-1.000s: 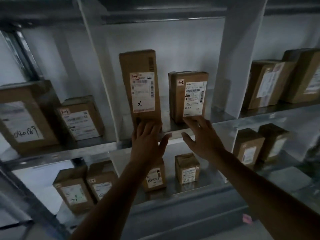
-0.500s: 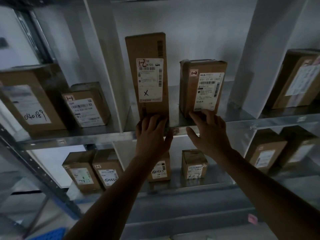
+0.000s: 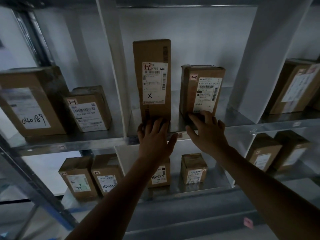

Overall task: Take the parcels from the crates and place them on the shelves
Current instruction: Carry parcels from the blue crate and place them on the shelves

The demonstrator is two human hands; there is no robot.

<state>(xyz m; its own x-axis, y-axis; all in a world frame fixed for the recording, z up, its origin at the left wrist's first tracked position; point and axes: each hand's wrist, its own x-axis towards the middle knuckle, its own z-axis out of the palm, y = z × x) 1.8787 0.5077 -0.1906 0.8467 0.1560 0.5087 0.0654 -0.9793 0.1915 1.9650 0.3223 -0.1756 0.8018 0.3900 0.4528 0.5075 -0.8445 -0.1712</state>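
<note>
Centre frame, the tall box (image 3: 152, 78) stands upright — left hand (image 3: 154, 137) flat, fingers spread against its base; right hand (image 3: 207, 131) spread on the short box (image 3: 201, 90).

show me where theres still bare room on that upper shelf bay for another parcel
Bare shelf lies between the shorter parcel and the right divider. A narrower gap runs between it and the tall parcel. The front edge is crowded: left hand and right hand press against the parcels' bases.

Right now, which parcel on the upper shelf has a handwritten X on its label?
The tall narrow parcel above the left hand; the shorter parcel beside it carries only printed text and a 1-2 tag.
</note>
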